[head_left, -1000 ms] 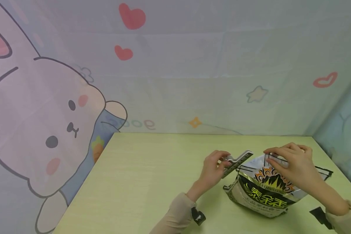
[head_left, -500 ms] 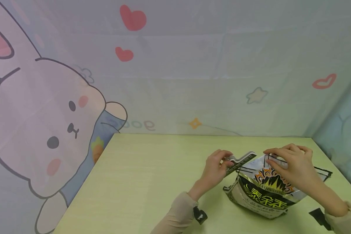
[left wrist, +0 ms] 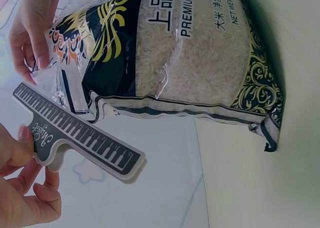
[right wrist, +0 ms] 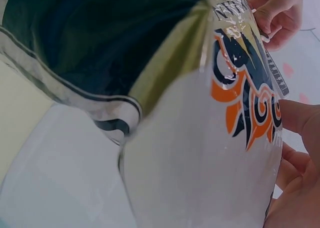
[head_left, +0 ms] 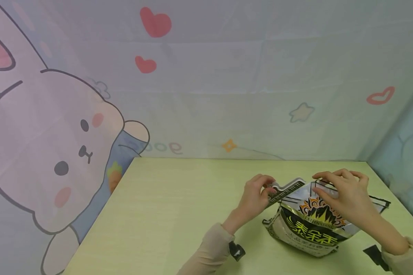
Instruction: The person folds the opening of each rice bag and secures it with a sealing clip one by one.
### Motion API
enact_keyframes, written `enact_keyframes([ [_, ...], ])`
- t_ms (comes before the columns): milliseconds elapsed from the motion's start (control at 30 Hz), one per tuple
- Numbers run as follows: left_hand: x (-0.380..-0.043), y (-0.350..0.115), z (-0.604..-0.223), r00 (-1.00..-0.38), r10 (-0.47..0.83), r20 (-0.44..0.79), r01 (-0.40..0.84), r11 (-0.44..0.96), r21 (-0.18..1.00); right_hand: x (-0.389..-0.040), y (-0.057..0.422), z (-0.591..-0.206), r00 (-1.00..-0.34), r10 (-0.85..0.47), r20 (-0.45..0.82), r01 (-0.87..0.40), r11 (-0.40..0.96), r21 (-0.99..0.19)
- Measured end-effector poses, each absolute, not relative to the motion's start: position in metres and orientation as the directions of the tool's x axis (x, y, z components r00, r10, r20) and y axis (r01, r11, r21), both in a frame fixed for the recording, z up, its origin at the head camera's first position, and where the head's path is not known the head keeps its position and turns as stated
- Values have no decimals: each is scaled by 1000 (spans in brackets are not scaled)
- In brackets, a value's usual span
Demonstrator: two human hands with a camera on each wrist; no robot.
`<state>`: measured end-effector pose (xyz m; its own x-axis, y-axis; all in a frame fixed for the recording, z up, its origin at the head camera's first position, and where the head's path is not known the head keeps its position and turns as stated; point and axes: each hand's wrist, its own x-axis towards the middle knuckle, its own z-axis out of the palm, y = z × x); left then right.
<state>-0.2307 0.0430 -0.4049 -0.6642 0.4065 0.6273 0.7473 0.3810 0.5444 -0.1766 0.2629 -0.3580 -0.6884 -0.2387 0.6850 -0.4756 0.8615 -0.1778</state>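
A rice bag [head_left: 306, 236], with clear panels, dark bands and an orange flame print, stands on the table; grains show through its front in the left wrist view. My right hand [head_left: 351, 194] pinches its folded top between thumb and fingers. My left hand [head_left: 254, 196] pinches the handle of a long bag clip [left wrist: 82, 133] marked "Music" with a piano-key pattern. The clip slants alongside the bag's upper left edge, its far end close to the right fingers [left wrist: 37, 43]. Whether clip and bag touch, I cannot tell. Clear film and printed panels fill most of the right wrist view.
A pale green table [head_left: 179, 210] stretches left of the bag and behind it. Its back edge meets a cloth backdrop [head_left: 206, 76] with a cartoon rabbit, hearts and stars. Black straps [head_left: 236, 251] hang by both wrists.
My left hand has moved slightly right, bringing the clip closer to the top of the bag. The right hand keeps its pinch, and the bag stays in place.
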Motion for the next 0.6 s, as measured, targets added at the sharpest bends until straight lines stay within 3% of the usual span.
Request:
enact_keyframes([
  [600,-232,50,-399,-665,430,610,746,377,548,-177,262,-358,-678,-246,693,-486,857,-172],
])
